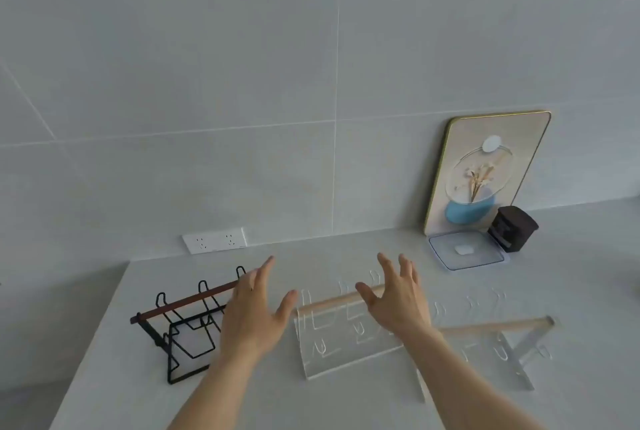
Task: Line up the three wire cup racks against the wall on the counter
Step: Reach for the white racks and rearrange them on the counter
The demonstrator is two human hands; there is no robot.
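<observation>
Across the lower half of the frame, three cup racks sit in a loose row on the pale counter (346,405), all well forward of the tiled wall (242,83). Black rack (188,329), lower left: dark wire frame, reddish-brown top bar, standing near the counter's left edge. White rack with a wooden bar (332,329), lower centre, faint against the counter. Second white rack (502,339), lower right, its long wooden bar running toward the right. Small gaps between neighbours; whether any touch is unclear.

Left hand (252,315) hovers over the right end of the black rack, fingers spread and extended, holding nothing. Right hand (398,298) hovers over the centre rack's bar, fingers splayed wide, thumb near the bar; contact cannot be told, nothing gripped.

Behind the racks, a bare strip of counter runs to the wall's base. Socket plate (214,240) sits on the wall at that base, centre left. Right of centre, a picture panel (485,170) leans on the wall; a clear tray (465,251) lies in front of it and a dark small box (514,229) just beside the tray.
</observation>
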